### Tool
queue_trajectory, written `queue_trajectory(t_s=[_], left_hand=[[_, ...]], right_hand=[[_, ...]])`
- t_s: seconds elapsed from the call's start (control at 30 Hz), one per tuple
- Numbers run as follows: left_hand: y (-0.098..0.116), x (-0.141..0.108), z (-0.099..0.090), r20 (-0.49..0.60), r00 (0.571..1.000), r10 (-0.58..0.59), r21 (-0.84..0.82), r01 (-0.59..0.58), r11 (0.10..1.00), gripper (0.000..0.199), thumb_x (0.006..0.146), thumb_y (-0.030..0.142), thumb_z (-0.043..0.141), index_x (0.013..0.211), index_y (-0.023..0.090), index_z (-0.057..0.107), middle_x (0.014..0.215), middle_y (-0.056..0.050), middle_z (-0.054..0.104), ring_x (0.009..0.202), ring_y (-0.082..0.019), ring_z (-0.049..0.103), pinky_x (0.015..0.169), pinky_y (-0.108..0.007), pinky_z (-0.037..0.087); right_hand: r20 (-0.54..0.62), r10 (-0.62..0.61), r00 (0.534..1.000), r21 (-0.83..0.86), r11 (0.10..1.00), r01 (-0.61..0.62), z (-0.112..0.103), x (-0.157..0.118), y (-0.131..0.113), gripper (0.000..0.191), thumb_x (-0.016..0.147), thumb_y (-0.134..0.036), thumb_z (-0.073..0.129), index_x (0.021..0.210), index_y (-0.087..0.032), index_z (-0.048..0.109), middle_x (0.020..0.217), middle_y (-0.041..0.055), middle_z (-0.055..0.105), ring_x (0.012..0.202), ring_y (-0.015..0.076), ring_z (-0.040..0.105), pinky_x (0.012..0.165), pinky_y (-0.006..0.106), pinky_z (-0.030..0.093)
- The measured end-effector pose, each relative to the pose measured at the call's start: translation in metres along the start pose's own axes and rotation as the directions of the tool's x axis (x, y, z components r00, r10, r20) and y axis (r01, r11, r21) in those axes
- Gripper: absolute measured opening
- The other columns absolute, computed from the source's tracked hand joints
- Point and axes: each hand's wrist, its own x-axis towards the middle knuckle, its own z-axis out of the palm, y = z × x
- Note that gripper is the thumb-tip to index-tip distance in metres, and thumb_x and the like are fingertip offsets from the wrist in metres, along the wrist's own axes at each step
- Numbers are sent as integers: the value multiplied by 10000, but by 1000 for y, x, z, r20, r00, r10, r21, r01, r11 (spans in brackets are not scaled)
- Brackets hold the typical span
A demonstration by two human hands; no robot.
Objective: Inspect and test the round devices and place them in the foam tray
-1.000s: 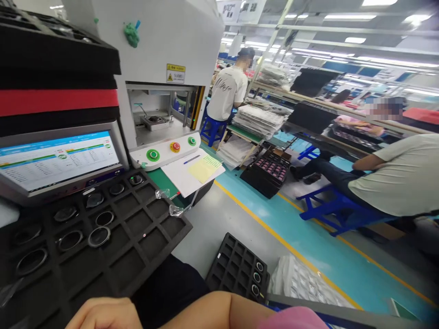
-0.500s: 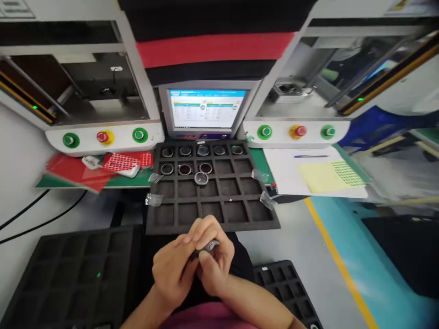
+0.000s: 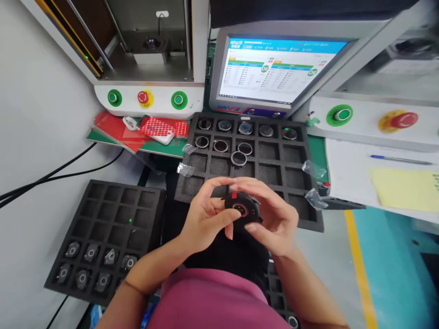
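Note:
A round black watch case [image 3: 249, 206] is held between my two hands, its back tilted up towards me. A small red tab sits on its upper edge, and a reddish ring marks its centre. My left hand [image 3: 209, 214] grips the left side, the thumb lying across the back. Around the right edge curl the fingers and thumb of my right hand [image 3: 274, 217]. Just beyond the hands lies a black foam tray [image 3: 269, 171] with round watch pieces in its far rows. One silver-rimmed round piece [image 3: 238, 158] overlaps the tray's divider.
At lower left, another foam tray [image 3: 113, 203] holds several watch cases. Behind stand a monitor [image 3: 260, 68] and a left machine [image 3: 151, 98] with green and red buttons. Red sheets [image 3: 116, 130] lie to the left; a pen [image 3: 401, 159] and yellow paper [image 3: 404, 187] lie to the right.
The view has swung left and closer. My hands have spread from a tight clasp, and the watch case between them now shows its back.

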Motion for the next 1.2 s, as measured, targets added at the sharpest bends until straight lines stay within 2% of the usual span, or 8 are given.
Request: queue_trajectory(t_s=[0.2, 0.3, 0.4, 0.57, 0.67, 0.87, 1.03, 1.2], left_hand=[[2, -8, 8, -135, 970, 200, 385, -135, 913, 338, 870, 287, 788, 1076, 220, 529, 616, 75, 670, 476, -78, 614, 559, -189, 494], [1, -11, 12, -70, 923, 379, 563, -277, 779, 204, 903, 291, 749, 988, 216, 579, 673, 37, 703, 508, -110, 656, 568, -233, 530], [0, -12, 13, -19, 880, 474, 629, -358, 690, 160, 920, 273, 729, 977, 217, 590, 756, 16, 735, 520, -115, 677, 509, -227, 530], [-7, -16, 10, 63, 810, 583, 679, -463, 570, 195, 934, 207, 702, 1097, 208, 596, 910, -22, 768, 745, -129, 757, 665, -207, 584], [-11, -18, 8, 58, 811, 583, 610, -491, 622, 247, 931, 189, 701, 1145, 222, 581, 918, -16, 770, 782, -127, 756, 690, -202, 576], [-6, -16, 15, -58, 937, 344, 302, -312, 901, 288, 914, 352, 734, 1028, 253, 488, 636, 71, 645, 635, -133, 685, 699, -279, 583], [-6, -17, 18, -115, 958, 264, 267, -226, 937, 362, 871, 435, 762, 1006, 258, 477, 592, 87, 577, 471, -87, 518, 582, -247, 527], [-7, -19, 16, -93, 946, 311, 248, -280, 927, 324, 871, 330, 781, 997, 271, 488, 610, 98, 593, 518, -91, 565, 644, -249, 540]], right_hand=[[-120, 204, 972, 44, 979, -200, 9, -8, -17, 332, 972, -351, 652, 1275, -219, 688, 1133, 107, 714, 1084, 235, 673, 913, 375, 596], [-207, 229, 951, 106, 972, -211, 24, -9, -24, 252, 971, -264, 666, 1217, -222, 705, 1073, 82, 724, 995, 184, 700, 847, 284, 609], [-282, 258, 924, 160, 962, -220, 36, -9, -26, 175, 966, -262, 680, 1134, -221, 709, 1008, 63, 714, 968, 190, 703, 836, 303, 617], [-374, 148, 915, 47, 989, -140, 45, -9, -25, 123, 954, -151, 641, 1045, -210, 698, 904, 34, 681, 858, 156, 673, 758, 273, 577], [-362, 119, 925, -20, 991, -135, 45, -8, -26, 140, 961, -160, 636, 1078, -222, 682, 918, 39, 689, 854, 167, 672, 748, 296, 577], [-179, 66, 982, -109, 990, -87, 43, 0, -41, 266, 959, -233, 626, 1223, -201, 614, 999, 89, 686, 945, 214, 664, 790, 378, 598], [-165, 71, 984, -178, 979, -100, 43, -1, -47, 366, 896, -161, 656, 1255, -208, 600, 1038, 106, 685, 951, 231, 660, 782, 397, 596], [-181, 71, 981, -199, 974, -107, 45, 1, -46, 298, 883, -148, 644, 1177, -190, 621, 1004, 82, 683, 915, 206, 666, 775, 357, 599]])
